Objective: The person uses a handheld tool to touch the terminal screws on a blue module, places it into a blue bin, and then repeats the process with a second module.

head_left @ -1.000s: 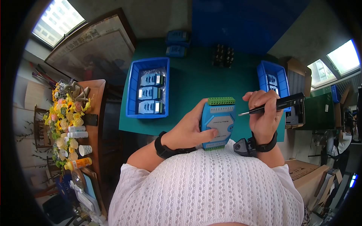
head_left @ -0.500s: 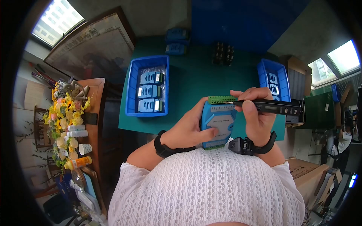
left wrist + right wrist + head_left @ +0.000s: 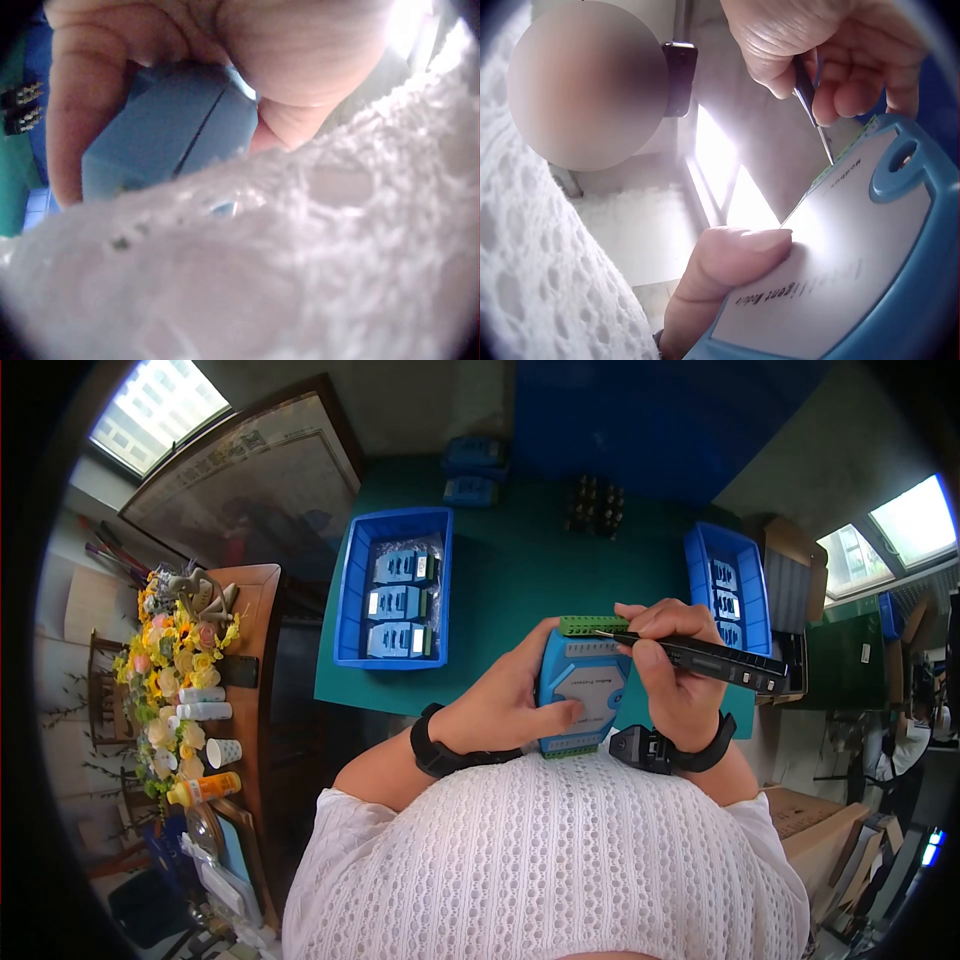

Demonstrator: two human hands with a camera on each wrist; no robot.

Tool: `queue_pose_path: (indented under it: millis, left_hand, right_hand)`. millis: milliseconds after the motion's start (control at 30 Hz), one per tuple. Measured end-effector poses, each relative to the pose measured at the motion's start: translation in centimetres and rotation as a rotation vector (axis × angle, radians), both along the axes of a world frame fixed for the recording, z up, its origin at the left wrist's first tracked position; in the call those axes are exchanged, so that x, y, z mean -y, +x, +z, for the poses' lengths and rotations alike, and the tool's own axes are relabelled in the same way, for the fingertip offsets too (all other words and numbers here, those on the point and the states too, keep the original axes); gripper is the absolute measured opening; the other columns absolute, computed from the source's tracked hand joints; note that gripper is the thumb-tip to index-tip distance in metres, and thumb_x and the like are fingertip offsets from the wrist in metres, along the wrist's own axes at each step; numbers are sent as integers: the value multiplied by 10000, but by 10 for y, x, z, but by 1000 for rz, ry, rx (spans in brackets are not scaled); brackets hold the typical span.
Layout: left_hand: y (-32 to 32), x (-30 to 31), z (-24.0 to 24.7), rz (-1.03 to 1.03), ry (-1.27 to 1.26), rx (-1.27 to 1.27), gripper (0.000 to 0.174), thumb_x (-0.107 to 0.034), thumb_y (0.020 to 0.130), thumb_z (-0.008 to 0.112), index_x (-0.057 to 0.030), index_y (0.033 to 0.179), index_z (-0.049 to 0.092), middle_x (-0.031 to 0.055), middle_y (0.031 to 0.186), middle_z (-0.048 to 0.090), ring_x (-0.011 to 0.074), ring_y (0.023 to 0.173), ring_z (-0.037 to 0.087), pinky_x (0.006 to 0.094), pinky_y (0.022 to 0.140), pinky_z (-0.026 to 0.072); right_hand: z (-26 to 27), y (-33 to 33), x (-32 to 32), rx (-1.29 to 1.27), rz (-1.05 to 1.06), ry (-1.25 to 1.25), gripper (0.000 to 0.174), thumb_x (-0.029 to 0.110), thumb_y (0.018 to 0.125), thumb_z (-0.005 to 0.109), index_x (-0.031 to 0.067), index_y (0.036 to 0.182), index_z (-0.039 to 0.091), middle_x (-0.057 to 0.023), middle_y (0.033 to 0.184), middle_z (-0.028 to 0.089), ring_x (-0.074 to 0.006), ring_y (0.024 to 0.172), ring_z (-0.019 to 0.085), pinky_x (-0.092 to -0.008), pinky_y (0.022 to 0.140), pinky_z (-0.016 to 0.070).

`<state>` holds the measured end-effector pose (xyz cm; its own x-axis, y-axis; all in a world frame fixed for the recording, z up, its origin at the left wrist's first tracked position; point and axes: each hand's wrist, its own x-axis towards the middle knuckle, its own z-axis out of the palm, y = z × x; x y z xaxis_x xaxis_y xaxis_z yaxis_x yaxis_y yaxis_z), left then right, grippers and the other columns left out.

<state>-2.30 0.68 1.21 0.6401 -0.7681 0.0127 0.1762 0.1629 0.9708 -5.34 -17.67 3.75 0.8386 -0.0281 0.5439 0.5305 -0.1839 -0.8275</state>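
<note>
A blue module (image 3: 583,685) with a pale printed label stands upright in front of the white knit top. My left hand (image 3: 505,705) grips it, thumb lying across the label; the left wrist view shows its plain blue side (image 3: 161,135) under the palm. Along the module's far end runs a green terminal block (image 3: 592,625) with a row of openings. My right hand (image 3: 688,695) pinches a black pen-shaped tool (image 3: 725,663) with small buttons. Its thin metal tip (image 3: 826,148) is right at the terminal block in the right wrist view.
A blue bin (image 3: 345,595) with several similar modules stands on the green table (image 3: 490,585) at left; another blue bin (image 3: 757,580) is at right. Stacked blue modules (image 3: 470,490) and dark connector-like parts (image 3: 594,508) lie at the back. A wooden side table (image 3: 258,620) carries flowers and cups.
My right hand has moved left, bringing the tool's tip from beside the module onto the green terminal block. Lately the tool's rear end has tilted toward me. The left hand keeps its hold.
</note>
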Motion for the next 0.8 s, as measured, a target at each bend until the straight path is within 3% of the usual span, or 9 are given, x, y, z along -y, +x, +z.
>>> queue_pose_path:
  millis: [200, 500, 800]
  left_hand:
    - [0, -1, -2, -20, 3, -46, 690, -94, 743, 612, -17, 1316, 236, 104, 1201, 436, 175, 1136, 421, 340, 968, 341]
    - [1, -3, -1, -16, 12, -25, 694, -90, 745, 616, -11, 1315, 229, 102, 1203, 433, 166, 1139, 413, 331, 965, 340]
    - [0, -2, -1, -13, -17, -48, 686, -62, 739, 614, -23, 1313, 241, 87, 1203, 431, 154, 1132, 410, 321, 965, 333]
  right_hand:
    - [6, 2, 1, 84, 28, -159, 140, 52, 762, 637, 41, 859, 536, -61, 754, 572, -166, 670, 564, -390, 829, 482]
    - [0, -1, -4, -4, 62, 109, 133, 42, 769, 626, 37, 873, 545, -52, 759, 569, -155, 695, 548, -409, 873, 446]
    - [0, 0, -5, 20, 47, -11, 126, 36, 760, 626, 49, 860, 550, -49, 768, 573, -159, 686, 560, -421, 869, 445]
